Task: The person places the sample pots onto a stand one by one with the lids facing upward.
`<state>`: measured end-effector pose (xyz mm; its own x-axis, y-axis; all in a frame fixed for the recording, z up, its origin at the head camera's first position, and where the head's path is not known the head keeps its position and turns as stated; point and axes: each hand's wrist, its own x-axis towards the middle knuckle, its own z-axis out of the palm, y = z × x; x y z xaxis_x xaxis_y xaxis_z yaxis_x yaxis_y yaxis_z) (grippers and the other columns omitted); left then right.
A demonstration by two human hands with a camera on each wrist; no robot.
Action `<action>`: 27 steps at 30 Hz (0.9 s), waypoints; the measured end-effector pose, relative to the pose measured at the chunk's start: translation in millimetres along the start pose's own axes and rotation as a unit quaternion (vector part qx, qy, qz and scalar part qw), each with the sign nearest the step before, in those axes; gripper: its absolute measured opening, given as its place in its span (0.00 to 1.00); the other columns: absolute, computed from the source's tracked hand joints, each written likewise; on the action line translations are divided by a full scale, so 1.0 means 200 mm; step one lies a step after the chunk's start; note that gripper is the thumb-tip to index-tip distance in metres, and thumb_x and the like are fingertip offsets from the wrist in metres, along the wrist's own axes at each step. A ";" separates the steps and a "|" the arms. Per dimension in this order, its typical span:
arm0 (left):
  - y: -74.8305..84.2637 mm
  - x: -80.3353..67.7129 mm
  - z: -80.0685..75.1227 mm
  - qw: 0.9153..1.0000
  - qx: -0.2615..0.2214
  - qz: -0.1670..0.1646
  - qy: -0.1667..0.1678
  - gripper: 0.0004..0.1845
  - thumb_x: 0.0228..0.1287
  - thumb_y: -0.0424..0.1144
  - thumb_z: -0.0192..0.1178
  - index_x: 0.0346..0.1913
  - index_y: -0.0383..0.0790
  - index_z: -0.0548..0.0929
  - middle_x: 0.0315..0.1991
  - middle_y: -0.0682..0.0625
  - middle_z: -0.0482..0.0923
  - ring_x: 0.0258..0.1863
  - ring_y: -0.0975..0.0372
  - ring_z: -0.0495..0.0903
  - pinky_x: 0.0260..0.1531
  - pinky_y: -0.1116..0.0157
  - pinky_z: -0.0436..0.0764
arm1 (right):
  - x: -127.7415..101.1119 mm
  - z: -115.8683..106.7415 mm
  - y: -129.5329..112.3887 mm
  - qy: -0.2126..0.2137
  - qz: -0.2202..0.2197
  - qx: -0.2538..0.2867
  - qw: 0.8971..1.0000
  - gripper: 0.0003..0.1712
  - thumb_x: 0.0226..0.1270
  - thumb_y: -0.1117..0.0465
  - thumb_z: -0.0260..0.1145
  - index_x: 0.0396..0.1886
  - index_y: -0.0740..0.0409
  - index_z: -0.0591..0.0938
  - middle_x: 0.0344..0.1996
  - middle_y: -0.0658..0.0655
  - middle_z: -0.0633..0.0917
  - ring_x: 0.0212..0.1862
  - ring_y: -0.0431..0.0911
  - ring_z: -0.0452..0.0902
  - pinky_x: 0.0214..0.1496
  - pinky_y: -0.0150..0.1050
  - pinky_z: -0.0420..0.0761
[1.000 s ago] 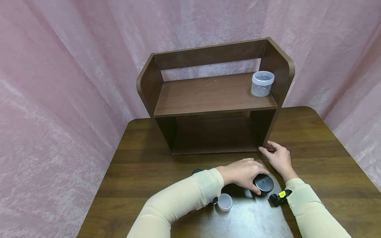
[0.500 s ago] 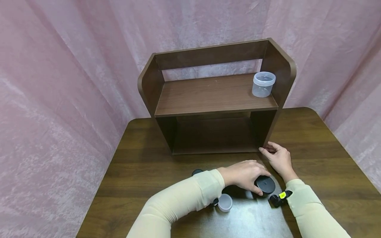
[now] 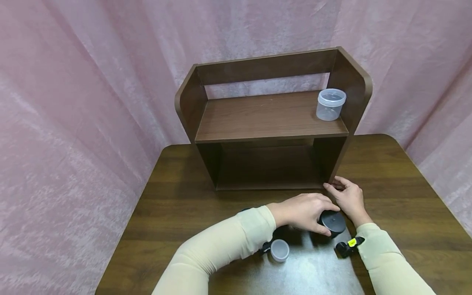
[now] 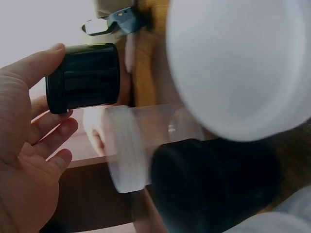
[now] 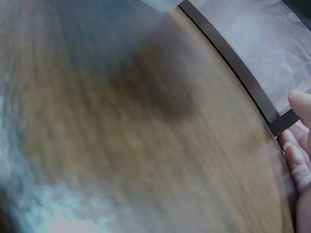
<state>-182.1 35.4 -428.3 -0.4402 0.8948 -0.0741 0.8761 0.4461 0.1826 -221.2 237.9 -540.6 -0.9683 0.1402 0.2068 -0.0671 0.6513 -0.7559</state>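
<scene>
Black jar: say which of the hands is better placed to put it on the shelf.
Left, probably. The left hand grips the black jar on the table, while the right hand rests against the shelf at its lower corner, holding nothing.

Black jar (image 3: 333,223), ribbed on its side. Dark brown wood-grain desk (image 3: 177,213) and matching dark brown shelf unit (image 3: 273,116). Clear container (image 3: 330,104) on the shelf; small clear, white-lidded jar (image 3: 279,250) on the desk. Cream sleeves (image 3: 221,250). Mottled pink curtain (image 3: 81,102) behind.
</scene>
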 end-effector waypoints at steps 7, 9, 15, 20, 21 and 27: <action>-0.01 -0.03 -0.12 0.997 -0.026 0.003 0.078 0.37 0.54 0.62 0.66 0.64 0.49 0.75 0.60 0.58 0.73 0.60 0.72 0.67 0.59 0.81 0.60 | 0.01 -0.02 0.01 -0.008 -0.010 0.020 1.000 0.27 0.62 0.55 0.69 0.56 0.67 0.78 0.43 0.66 0.85 0.43 0.48 0.83 0.37 0.17 0.70; -0.01 -0.04 -0.16 0.993 -0.045 0.003 0.108 0.35 0.54 0.60 0.67 0.64 0.48 0.76 0.58 0.57 0.74 0.58 0.73 0.69 0.57 0.82 0.61 | 0.01 -0.02 0.02 -0.005 -0.028 0.017 0.999 0.23 0.60 0.62 0.69 0.55 0.67 0.79 0.43 0.66 0.85 0.42 0.46 0.82 0.37 0.19 0.70; -0.04 -0.07 -0.30 0.974 -0.107 0.016 0.199 0.32 0.54 0.54 0.69 0.61 0.44 0.78 0.51 0.56 0.77 0.50 0.75 0.72 0.52 0.84 0.64 | 0.00 -0.03 0.03 0.030 -0.082 -0.002 0.996 0.21 0.55 0.64 0.69 0.48 0.69 0.81 0.40 0.71 0.84 0.42 0.64 0.79 0.42 0.49 0.75; -0.07 -0.09 -0.42 0.947 -0.157 0.033 0.280 0.30 0.51 0.49 0.73 0.56 0.41 0.80 0.48 0.54 0.79 0.47 0.72 0.74 0.50 0.80 0.69 | 0.01 -0.03 0.03 0.050 -0.067 -0.036 0.996 0.19 0.51 0.61 0.70 0.36 0.75 0.81 0.30 0.75 0.82 0.35 0.72 0.77 0.36 0.62 0.72; -0.08 -0.09 -0.45 0.941 -0.167 0.036 0.293 0.29 0.50 0.47 0.73 0.55 0.40 0.80 0.47 0.53 0.80 0.46 0.72 0.74 0.49 0.79 0.70 | 0.01 -0.02 0.03 0.048 -0.060 -0.037 0.996 0.19 0.51 0.60 0.71 0.35 0.73 0.81 0.29 0.74 0.83 0.36 0.71 0.77 0.36 0.61 0.73; -0.11 -0.13 -0.58 0.917 -0.210 0.037 0.338 0.27 0.49 0.42 0.75 0.52 0.36 0.80 0.46 0.50 0.80 0.43 0.72 0.76 0.47 0.78 0.74 | 0.02 0.01 0.02 0.039 -0.037 0.001 0.999 0.19 0.57 0.50 0.73 0.39 0.61 0.85 0.32 0.62 0.88 0.37 0.52 0.84 0.37 0.38 0.76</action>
<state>-212.4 1.6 -317.4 -0.5278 0.6458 0.5517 0.8181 0.2120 0.5346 -225.2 239.0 -543.9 -0.9391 0.1485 0.3099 -0.1389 0.6609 -0.7376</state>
